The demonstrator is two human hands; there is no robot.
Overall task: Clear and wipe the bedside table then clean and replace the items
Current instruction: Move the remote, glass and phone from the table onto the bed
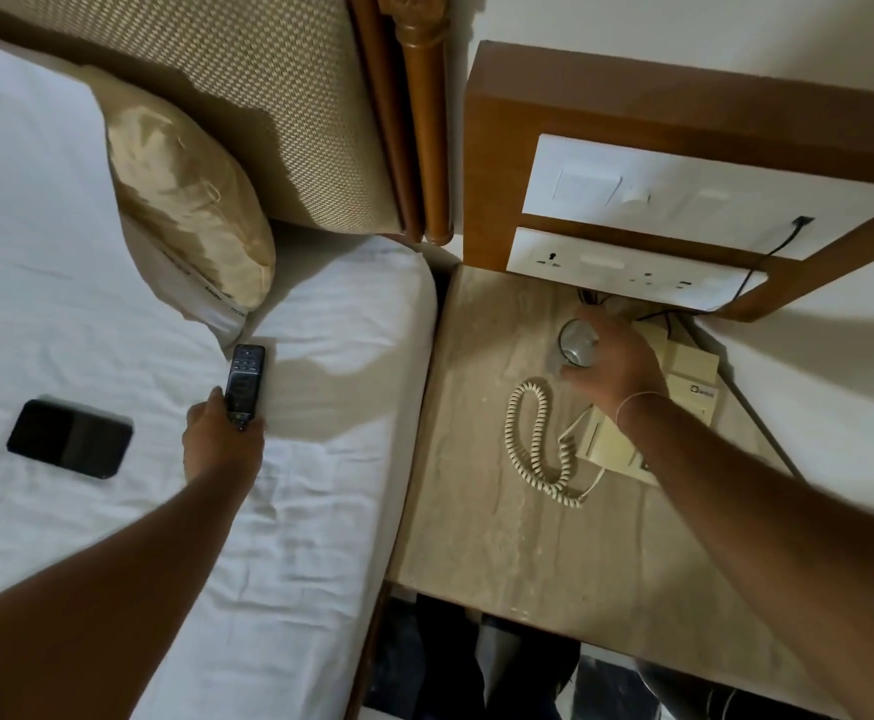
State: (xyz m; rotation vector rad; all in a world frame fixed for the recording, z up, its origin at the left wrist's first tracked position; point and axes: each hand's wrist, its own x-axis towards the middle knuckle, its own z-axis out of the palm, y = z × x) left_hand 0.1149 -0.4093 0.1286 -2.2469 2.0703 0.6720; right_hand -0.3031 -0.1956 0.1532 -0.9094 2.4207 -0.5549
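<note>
The bedside table (pixel 492 522) has a beige marble top and stands right of the bed. My right hand (pixel 614 363) is closed around a clear drinking glass (pixel 576 341) at the table's back. A cream telephone (pixel 632 433) sits under my right forearm, its coiled cord (pixel 533 439) lying to the left. My left hand (pixel 219 439) holds the lower end of a black remote control (pixel 245 384), which rests on the white bed sheet (pixel 320 485). A black phone (pixel 70 439) lies on the sheet further left.
A gold pillow (pixel 185 200) leans against the woven headboard (pixel 278 96). A wooden wall panel with switch plates (pixel 684 194) and sockets (pixel 622 272) hangs over the table's back edge, with a black cable (pixel 767 257) running down. Dark floor shows below the table's front.
</note>
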